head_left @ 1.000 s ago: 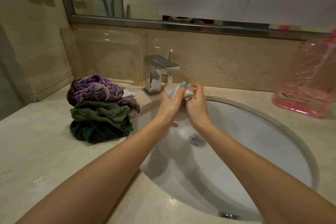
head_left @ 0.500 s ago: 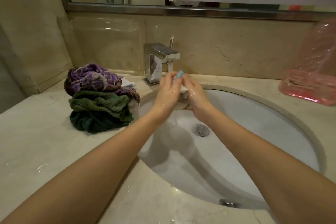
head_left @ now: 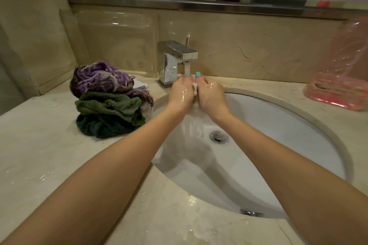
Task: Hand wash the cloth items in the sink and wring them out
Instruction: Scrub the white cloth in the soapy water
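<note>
Under the tap, over the back of the sink, my left hand and right hand press together round a small white cloth; only a wad of it shows between them. Both hands are wet, fingers curled tight on it. Water runs from the spout onto them and streams down towards the drain. On the counter, left of the sink, lies a pile: purple cloth on top, green cloth beneath, dark cloth at the bottom.
</note>
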